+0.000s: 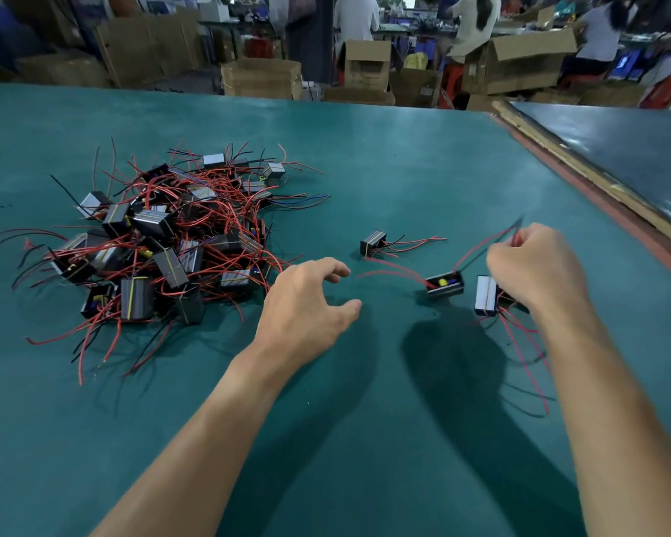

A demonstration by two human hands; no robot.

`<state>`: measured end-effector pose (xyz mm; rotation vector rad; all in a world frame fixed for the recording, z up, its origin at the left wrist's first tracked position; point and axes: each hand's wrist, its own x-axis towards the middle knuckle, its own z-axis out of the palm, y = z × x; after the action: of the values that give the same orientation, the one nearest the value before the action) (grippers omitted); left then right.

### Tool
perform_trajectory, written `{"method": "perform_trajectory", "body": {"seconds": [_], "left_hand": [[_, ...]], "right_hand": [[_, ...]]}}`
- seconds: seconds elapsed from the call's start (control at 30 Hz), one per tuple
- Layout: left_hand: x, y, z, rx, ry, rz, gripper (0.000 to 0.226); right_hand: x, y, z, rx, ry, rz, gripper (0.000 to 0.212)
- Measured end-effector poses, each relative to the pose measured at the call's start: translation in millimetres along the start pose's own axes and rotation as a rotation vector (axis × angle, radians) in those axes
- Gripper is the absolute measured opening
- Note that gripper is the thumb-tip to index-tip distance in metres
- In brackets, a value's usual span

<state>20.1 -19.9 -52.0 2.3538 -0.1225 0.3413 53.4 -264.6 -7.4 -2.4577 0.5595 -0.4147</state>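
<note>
Green table (403, 168), small black module (445, 285), red leads (475, 248)

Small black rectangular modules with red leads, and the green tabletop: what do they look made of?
Small black rectangular module: likely moulded plastic shell, matte black; yellow parts show inside its open top. Thin red leads: probably plastic-insulated wire, smooth, bending freely. Green tabletop: seems a rubbery or vinyl mat, matte with soft sheen.

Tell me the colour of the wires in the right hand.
The wires are red and black; head view.
</note>
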Motion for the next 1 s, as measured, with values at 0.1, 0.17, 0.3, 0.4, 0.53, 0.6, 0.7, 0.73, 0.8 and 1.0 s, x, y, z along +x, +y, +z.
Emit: {"method": "perform_trajectory", "body": {"seconds": [0.1,0.17,0.3,0.4,0.53,0.6,0.7,0.73,0.8,1.0], "left_hand": [[1,1,0,-0.041,0.000,-0.036,0.030],[1,1,0,-0.084,0.002,-0.057,0.024],[2,2,0,-0.144,0.021,-0.083,0.016],[2,3,1,-0.142,0.018,-0.098,0.010],[4,0,0,-0.095,0.033,-0.134,0.011],[4,-1,-1,-0.075,0.052,-0.172,0.010],[4,-4,-2,0.020,0.107,-0.239,0.009],[4,-5,-3,0.047,0.133,-0.262,0.008],[5,-6,-6,0.072,0.179,-0.284,0.006],[4,-2,-11,0.017,0.295,-0.240,0.006]], "right_hand": [[4,4,-8,0.028,0.057,0.097,0.035],[2,3,-9,0.049,0.105,0.121,0.053],[-17,-14,7,0.181,0.279,-0.248,0.048],[-35,-24,35,0.176,-0.068,-0.559,0.039],[-41,-17,63,-0.006,-0.420,-0.565,0.039],[-34,-13,62,-0.025,-0.410,-0.515,0.039],[-23,-8,59,-0.028,-0.369,-0.420,0.040],[-20,-7,57,-0.029,-0.345,-0.374,0.040],[-17,-5,56,-0.041,-0.309,-0.285,0.042],[-22,-9,55,0.018,-0.274,-0.307,0.034]]}}
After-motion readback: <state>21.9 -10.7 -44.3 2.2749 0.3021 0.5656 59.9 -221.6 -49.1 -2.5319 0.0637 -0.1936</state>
